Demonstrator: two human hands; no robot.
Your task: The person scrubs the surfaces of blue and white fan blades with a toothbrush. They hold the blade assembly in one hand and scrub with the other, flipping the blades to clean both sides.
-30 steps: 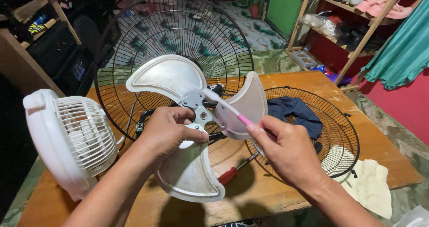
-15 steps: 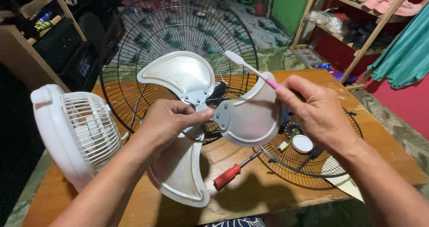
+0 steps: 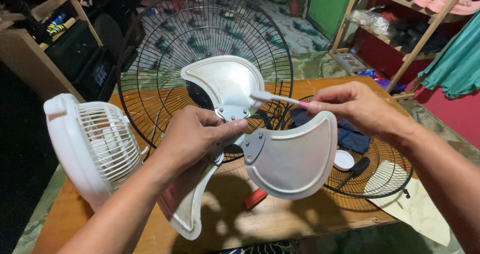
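My left hand [image 3: 200, 134] grips the hub of a three-bladed silver fan blade [image 3: 290, 159] held above the wooden table [image 3: 280, 224]. In my right hand [image 3: 357, 109] is a pink-handled toothbrush [image 3: 280, 100]. Its white head touches the upper blade close to the hub. One blade points up, one right, one down toward me.
A large black wire fan guard [image 3: 165, 49] stands upright behind the blade. Another guard [image 3: 390, 179] lies flat at the right with a dark cloth, a white cap and a black tool in it. A small white fan [image 3: 90, 144] stands left. A red-handled screwdriver [image 3: 255, 199] lies under the blade.
The toothbrush has swung from pointing up-left to lying across the upper blade at the hub. The blade has turned a little in my left hand.
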